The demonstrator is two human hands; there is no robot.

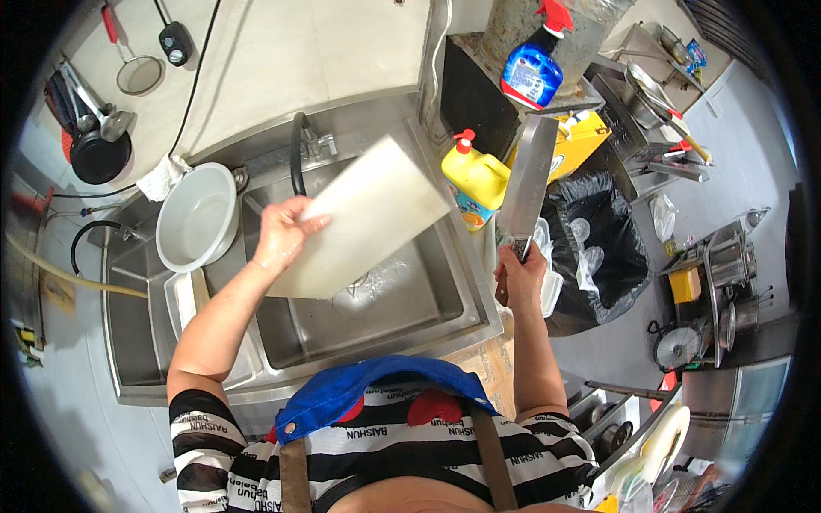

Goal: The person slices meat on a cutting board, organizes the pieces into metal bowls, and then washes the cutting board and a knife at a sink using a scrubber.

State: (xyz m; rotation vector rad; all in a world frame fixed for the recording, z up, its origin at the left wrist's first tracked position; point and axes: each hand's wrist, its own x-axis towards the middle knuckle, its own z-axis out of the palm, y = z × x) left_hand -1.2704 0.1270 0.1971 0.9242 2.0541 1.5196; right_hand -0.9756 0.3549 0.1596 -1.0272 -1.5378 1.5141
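Note:
My left hand (282, 236) grips the left edge of a white rectangular cutting board (375, 218), tilted above the right basin of a stainless steel sink (410, 282). Water splashes by the drain under the board. My right hand (523, 276), to the right of the sink, is closed around the handle of a cleaver (531, 176), its broad blade pointing away from me. A black faucet hose (297, 154) arches at the sink's back edge. Beyond the cleaver stand a yellow detergent jug (476, 176) and a blue spray bottle with a red trigger (532, 70).
A white plastic basin (197, 218) sits between the sink's two bowls, near a clear tray (240, 359). White plastic containers (551, 282) lie beside my right hand. A bin lined with a black bag (616, 250) stands to the right. Strainer, ladles and pan (101, 157) hang on the wall.

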